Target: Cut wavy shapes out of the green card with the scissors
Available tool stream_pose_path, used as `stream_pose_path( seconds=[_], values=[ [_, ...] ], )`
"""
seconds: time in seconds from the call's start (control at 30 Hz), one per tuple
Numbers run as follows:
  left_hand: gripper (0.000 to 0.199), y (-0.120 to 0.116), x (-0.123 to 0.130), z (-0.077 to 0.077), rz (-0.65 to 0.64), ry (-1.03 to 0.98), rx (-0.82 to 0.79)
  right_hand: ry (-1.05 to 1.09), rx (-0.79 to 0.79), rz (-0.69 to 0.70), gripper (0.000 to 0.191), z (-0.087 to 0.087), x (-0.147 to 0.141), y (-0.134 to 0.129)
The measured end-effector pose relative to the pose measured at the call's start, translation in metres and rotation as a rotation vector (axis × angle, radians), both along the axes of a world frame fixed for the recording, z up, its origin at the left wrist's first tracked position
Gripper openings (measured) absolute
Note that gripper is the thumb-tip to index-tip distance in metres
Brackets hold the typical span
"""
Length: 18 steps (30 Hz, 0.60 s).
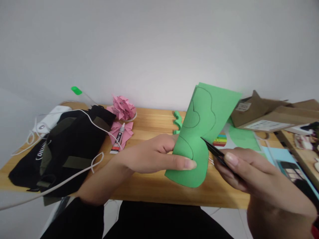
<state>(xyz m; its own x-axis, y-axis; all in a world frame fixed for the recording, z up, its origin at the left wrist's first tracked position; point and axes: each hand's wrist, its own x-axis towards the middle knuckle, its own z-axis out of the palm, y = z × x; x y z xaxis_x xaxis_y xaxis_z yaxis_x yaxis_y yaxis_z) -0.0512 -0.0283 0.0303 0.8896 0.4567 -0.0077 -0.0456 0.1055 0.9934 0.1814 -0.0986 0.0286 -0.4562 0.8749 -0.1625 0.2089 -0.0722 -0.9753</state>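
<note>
My left hand [149, 156] reaches across lower centre, fingers [180, 162] pinching green paper [201, 121] at its lower left; my right hand [259, 172], lower right, grips a black tool [216, 152]

Head-height view, forward (and down).

Left hand [156, 157] in a flat, thumb-on-top pinch, right hand [254, 171] near it in a curled, thumb-topped grip.
</note>
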Motion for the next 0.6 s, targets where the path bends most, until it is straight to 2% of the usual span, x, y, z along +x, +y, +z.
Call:
stream_pose_path(
  seconds=[0.37,0.6],
  values=[
    [0.019,-0.001,0.004,-0.015,-0.051,-0.181,-0.105,-0.016,0.027,-0.003,0.051,-0.005,-0.003,0.003],
    [0.02,-0.001,-0.001,-0.022,0.027,-0.09,-0.103,-0.098,0.041,0.057,0.051,0.006,0.009,0.001]
  ],
)
